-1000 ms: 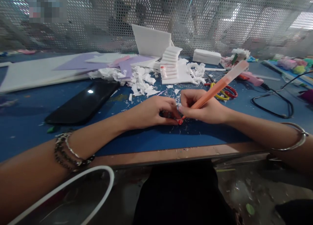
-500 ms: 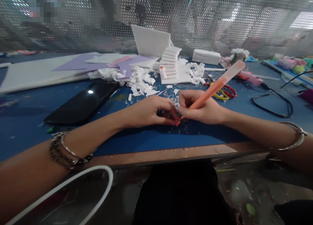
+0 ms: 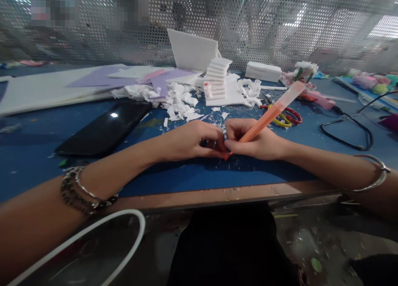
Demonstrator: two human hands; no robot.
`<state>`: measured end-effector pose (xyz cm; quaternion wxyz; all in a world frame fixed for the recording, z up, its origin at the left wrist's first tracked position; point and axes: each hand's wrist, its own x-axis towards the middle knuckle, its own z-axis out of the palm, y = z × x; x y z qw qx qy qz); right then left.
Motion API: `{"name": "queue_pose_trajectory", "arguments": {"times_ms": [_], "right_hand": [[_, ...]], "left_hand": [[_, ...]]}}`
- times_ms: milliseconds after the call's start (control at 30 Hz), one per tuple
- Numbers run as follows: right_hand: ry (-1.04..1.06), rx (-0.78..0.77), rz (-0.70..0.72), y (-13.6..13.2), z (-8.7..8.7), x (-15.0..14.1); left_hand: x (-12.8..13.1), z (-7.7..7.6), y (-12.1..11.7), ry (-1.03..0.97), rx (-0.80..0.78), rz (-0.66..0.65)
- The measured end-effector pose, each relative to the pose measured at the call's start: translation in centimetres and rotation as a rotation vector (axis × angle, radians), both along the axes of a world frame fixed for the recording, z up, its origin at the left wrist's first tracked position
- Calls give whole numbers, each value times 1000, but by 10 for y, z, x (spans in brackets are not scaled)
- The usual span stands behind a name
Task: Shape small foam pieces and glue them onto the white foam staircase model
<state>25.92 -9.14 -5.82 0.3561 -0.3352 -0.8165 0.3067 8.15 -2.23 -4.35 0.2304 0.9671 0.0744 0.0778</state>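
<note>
My left hand (image 3: 194,141) pinches a tiny red piece (image 3: 226,156) between thumb and fingertips, low over the blue tabletop near its front edge. What the piece is, I cannot make out. My right hand (image 3: 255,141) grips an orange marker pen (image 3: 268,118) with a pale, translucent rear end, slanting up to the right. Its tip is down at the red piece, mostly hidden by my fingers. Behind my hands stands a small white foam staircase (image 3: 217,81) with a red spot on one step, on a white base.
Scissors (image 3: 284,117) with red and yellow handles lie beyond my right hand, near a pink glue gun (image 3: 320,98) with a black cord. A black phone (image 3: 104,130) lies left. White scraps (image 3: 180,99), foam sheets (image 3: 40,89) and a perforated metal screen (image 3: 199,12) are behind.
The marker's rear end has dipped slightly lower and left, and my right hand has shifted a little toward the red piece. My left hand keeps its pinch.
</note>
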Motion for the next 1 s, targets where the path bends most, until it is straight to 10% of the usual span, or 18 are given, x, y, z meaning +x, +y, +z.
{"name": "queue_pose_trajectory", "arguments": {"times_ms": [1000], "right_hand": [[-11,-13,7,0,3,2]], "left_hand": [[-2,-3,4,-61,-20,-58]]}}
